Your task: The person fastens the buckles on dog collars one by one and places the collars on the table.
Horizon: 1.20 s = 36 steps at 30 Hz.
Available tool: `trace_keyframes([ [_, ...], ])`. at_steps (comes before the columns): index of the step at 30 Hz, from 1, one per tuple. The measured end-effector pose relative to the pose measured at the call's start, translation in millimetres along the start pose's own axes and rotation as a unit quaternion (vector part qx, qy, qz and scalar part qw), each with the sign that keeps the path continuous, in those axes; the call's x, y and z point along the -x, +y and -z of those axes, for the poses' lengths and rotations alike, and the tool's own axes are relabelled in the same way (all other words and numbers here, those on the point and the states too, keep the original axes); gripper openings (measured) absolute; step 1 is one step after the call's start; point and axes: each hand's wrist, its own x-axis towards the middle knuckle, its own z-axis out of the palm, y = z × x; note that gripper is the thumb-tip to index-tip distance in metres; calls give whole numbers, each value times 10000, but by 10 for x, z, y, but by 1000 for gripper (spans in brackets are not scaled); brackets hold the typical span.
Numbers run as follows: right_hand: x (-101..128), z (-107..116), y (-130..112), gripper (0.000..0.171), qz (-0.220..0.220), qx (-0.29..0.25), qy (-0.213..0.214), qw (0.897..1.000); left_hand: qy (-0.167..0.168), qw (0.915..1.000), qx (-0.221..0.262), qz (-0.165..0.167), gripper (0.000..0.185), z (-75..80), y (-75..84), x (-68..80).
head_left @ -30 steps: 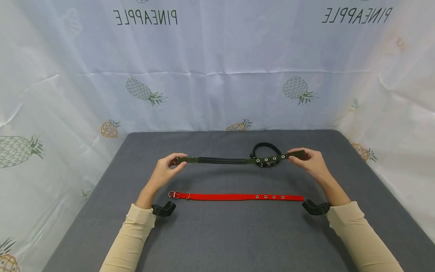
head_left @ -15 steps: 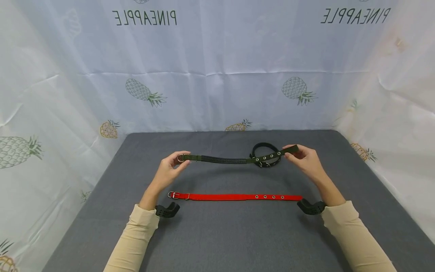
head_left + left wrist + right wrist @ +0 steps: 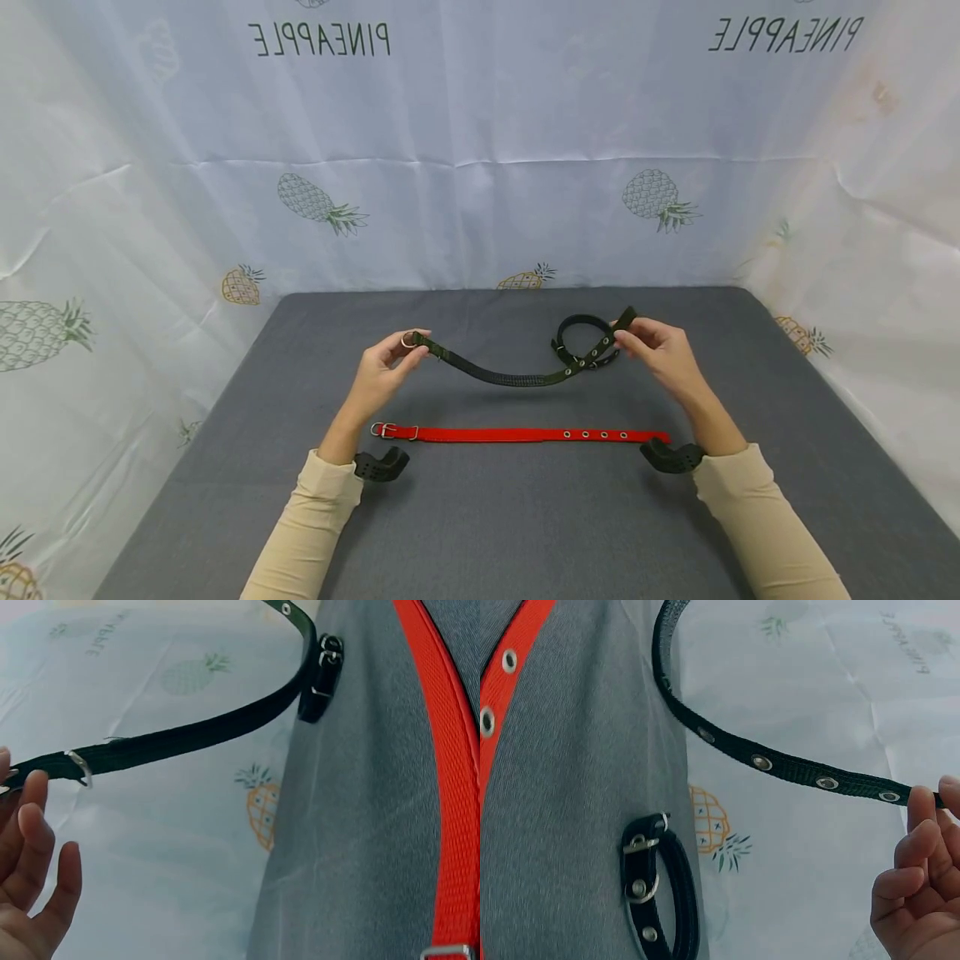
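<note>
A dark green collar (image 3: pixel 517 377) hangs in a sagging curve above the grey table (image 3: pixel 480 517). My left hand (image 3: pixel 386 367) pinches its ring and buckle end (image 3: pixel 410 339); the strap (image 3: pixel 187 739) runs away from those fingers in the left wrist view. My right hand (image 3: pixel 660 354) pinches the eyelet end (image 3: pixel 622 321), whose holes (image 3: pixel 791 769) show in the right wrist view. A red collar (image 3: pixel 525 434) lies flat and straight on the table below both hands. A black collar (image 3: pixel 585 329), buckled into a loop (image 3: pixel 664 900), rests on the table behind the green one.
White sheets printed with pineapples (image 3: pixel 480 167) wall in the table at the back and both sides. Black wrist camera mounts (image 3: pixel 378 465) sit at both cuffs.
Both hands have moved toward each other, so the green collar, taut and straight a second ago, now sags in the middle. The right hand has tilted the eyelet end upward.
</note>
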Motion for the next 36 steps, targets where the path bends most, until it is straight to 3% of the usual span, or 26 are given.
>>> trace_keyframes([
  [8,-18,-105,-53,26,-57,-366,-159,9992,64,9998,170,-125,23,-74,20,-29],
  [21,-56,-334,-156,20,54,-967,-271,9949,-73,9988,384,-307,21,-282,126,-83],
  [31,-80,-588,-227,17,611,-1546,-388,9853,-327,9886,1425,-359,32,-432,219,-99],
  [36,-68,-715,-272,19,580,-1944,-789,9760,-510,9829,1745,-281,36,-519,237,-81],
])
